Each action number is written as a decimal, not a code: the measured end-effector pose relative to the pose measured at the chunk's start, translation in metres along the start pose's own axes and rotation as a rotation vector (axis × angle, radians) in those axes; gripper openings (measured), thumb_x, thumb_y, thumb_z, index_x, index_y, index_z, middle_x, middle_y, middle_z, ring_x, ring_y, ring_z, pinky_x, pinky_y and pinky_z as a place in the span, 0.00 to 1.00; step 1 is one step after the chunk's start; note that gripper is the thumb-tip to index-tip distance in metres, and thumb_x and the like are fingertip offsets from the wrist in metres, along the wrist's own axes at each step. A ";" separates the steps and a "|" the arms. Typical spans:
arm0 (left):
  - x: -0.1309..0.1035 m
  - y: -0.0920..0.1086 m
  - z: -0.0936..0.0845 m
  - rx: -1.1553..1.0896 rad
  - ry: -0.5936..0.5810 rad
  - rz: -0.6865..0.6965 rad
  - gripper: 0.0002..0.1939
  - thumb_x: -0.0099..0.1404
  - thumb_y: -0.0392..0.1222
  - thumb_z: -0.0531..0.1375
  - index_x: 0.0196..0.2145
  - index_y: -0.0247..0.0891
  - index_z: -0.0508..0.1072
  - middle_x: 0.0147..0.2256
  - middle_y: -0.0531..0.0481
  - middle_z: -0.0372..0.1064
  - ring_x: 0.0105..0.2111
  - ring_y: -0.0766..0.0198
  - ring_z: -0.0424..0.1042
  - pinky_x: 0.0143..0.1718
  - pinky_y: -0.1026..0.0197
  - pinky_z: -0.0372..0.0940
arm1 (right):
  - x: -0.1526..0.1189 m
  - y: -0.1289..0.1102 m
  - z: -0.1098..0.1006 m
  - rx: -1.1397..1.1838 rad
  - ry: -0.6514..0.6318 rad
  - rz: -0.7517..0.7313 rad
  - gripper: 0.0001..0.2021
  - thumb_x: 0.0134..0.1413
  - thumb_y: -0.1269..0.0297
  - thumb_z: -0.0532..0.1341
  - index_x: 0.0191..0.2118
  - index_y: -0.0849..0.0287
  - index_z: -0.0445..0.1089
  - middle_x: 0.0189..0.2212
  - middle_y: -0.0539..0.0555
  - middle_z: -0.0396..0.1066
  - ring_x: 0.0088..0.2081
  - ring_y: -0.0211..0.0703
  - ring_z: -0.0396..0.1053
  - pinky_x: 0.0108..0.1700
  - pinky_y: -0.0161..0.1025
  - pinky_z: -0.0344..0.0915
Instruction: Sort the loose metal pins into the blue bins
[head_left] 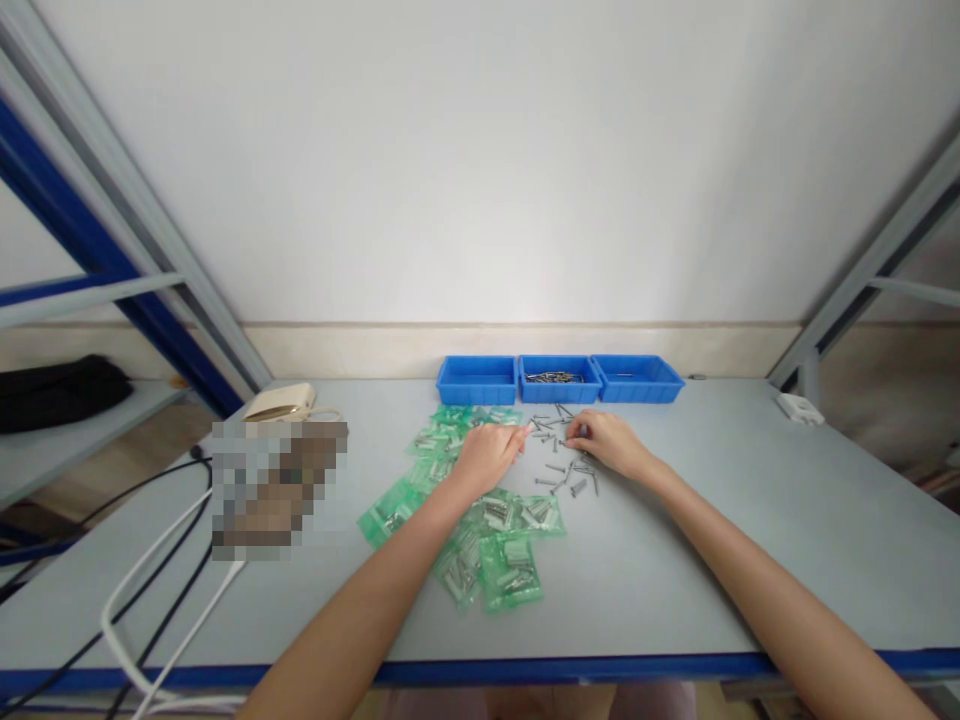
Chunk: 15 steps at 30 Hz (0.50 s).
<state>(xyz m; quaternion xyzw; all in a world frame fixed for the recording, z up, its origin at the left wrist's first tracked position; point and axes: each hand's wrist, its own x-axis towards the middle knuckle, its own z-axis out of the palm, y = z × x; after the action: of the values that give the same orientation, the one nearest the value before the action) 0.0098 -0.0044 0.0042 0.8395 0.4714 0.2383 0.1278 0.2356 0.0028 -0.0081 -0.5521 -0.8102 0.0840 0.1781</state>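
Loose grey screws (556, 468) lie scattered on the table between my two hands. My left hand (491, 455) is closed above the green bags, its fingertips pointing at the screws; whatever it holds is mostly hidden. From the right, my right hand (609, 440) reaches in with thumb and fingers pinched at a screw (562, 443). Beneath and around my left wrist lie several green plastic bags (512, 572), each filled with screws and pale plug-like pieces.
Three blue bins stand in a row against the wall: a left bin (478, 394), a middle bin (562, 394) holding brassy screws, and a right bin (641, 392). At left are a cream box (279, 402), a blurred-out patch and cables (112, 610). A white object (799, 409) sits far right.
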 end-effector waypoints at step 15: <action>-0.006 0.007 0.006 0.290 0.015 0.330 0.17 0.65 0.52 0.50 0.42 0.37 0.66 0.33 0.49 0.71 0.35 0.62 0.71 0.38 0.62 0.61 | -0.006 -0.034 0.006 0.556 0.135 -0.040 0.13 0.50 0.53 0.57 0.32 0.57 0.72 0.31 0.51 0.73 0.32 0.40 0.66 0.33 0.37 0.59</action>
<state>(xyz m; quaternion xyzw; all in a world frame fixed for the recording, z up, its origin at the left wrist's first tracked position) 0.0150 -0.0132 -0.0002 0.9131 0.3576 0.1918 -0.0385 0.2057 -0.0154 -0.0036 -0.4703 -0.7531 0.2626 0.3777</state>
